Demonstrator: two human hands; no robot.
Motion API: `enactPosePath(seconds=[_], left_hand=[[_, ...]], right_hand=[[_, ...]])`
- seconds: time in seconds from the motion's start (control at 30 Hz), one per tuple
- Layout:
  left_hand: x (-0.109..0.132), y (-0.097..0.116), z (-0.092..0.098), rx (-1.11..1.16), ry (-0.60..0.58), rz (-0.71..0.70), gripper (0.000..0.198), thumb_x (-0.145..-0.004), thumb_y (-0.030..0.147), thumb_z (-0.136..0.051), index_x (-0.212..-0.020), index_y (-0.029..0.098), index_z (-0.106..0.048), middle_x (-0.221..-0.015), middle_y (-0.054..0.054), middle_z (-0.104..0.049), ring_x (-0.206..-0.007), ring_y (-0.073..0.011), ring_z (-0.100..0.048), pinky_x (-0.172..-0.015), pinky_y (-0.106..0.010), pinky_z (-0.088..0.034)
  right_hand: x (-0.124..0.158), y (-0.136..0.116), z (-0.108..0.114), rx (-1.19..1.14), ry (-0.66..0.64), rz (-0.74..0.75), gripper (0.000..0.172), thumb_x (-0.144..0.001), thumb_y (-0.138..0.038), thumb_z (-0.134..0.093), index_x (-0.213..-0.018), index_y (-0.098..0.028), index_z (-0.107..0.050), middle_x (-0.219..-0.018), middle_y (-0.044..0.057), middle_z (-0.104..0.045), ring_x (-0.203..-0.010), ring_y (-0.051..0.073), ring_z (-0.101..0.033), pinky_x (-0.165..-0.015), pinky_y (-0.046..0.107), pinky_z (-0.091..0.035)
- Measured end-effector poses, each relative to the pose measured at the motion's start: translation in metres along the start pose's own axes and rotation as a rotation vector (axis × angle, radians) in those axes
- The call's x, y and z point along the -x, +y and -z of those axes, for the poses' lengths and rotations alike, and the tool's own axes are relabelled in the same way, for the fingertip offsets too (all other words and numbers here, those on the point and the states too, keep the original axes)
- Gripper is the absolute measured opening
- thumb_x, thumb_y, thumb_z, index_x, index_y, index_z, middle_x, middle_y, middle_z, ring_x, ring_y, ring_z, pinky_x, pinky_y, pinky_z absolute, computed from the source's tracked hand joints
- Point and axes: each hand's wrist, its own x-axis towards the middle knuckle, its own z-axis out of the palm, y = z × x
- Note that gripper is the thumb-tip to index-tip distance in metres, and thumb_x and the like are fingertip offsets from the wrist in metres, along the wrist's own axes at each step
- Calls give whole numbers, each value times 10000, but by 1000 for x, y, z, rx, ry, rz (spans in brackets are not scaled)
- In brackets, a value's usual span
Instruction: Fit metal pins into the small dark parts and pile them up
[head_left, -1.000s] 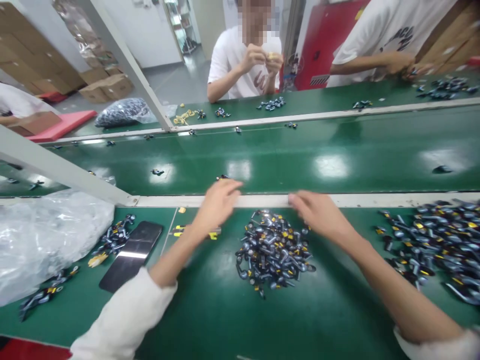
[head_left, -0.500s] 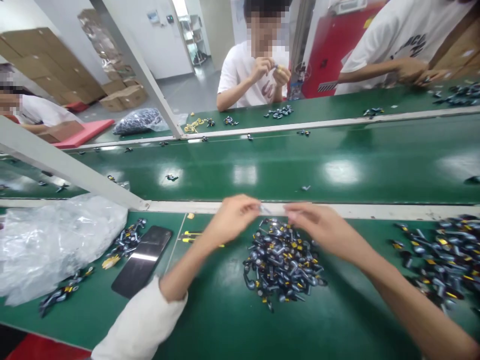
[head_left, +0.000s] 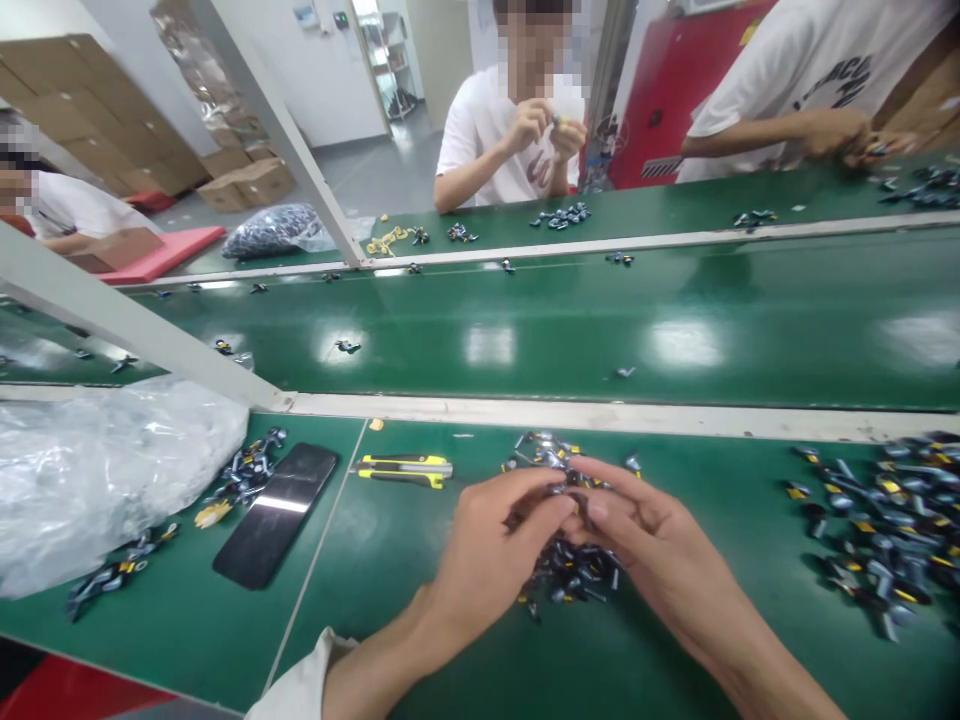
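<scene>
Over the middle pile of small dark parts with yellow bits (head_left: 574,575), my left hand (head_left: 495,540) and my right hand (head_left: 652,540) meet at the fingertips. My left thumb and forefinger are pinched on a small dark part (head_left: 559,488). The fingers of my right hand are closed around something small at the same spot, too hidden to make out. A yellow and black utility knife (head_left: 405,468) lies left of the pile, with a black phone (head_left: 277,515) farther left.
A larger pile of parts (head_left: 892,530) lies at the right. A clear plastic bag (head_left: 112,470) and a slanted white post (head_left: 142,320) stand at the left. Beyond the white rail (head_left: 465,408), a green belt (head_left: 435,340) carries scattered parts; people work behind it.
Both hands have moved down and toward each other, from above the pile's far edge to over its middle. The utility knife is now uncovered. Parts on the belt have shifted slightly right.
</scene>
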Motion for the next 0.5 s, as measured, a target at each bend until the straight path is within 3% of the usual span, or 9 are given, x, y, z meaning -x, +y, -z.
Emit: enactPosePath(seconds=[0.1,0.23,0.33,0.5], left_hand=[[2,-1,-2,17,-10,14,192,-932,154,-657,-1062,237,-772,-945,-9,-788,-809,-147,-735,-779,-244,-597],[5,-6,-4,-69,31,-69,210,-927,118,-666,-1068,223,-782,-950,-9,-798,-846,-139,-742,-821,-222,-585],[6,-13,-6,-155,104,-183,227,-930,89,-653,-1096,187,-774,-969,-34,-806,-846,-145,-750,-829,-223,-587],[9,-23,-15,-200,179,-339,207,-937,82,-645,-1112,104,-752,-894,-87,-793,-768,-165,-744,-759,-258,-615]], right_hand=[[-1,3,-2,60,51,46,307,-832,-343,-832,-1133,-292,-799,-904,33,-830,-765,132,-768,-755,195,-614],[-1,5,-4,160,129,110,195,-790,-366,-854,-950,-256,-855,-1003,49,-829,-730,138,-766,-700,184,-629],[1,6,-9,187,98,82,268,-808,-373,-833,-1056,-272,-837,-842,32,-836,-724,157,-777,-724,211,-641],[7,13,-17,320,172,195,315,-826,-350,-790,-1126,-259,-817,-860,36,-845,-745,202,-803,-725,253,-662]])
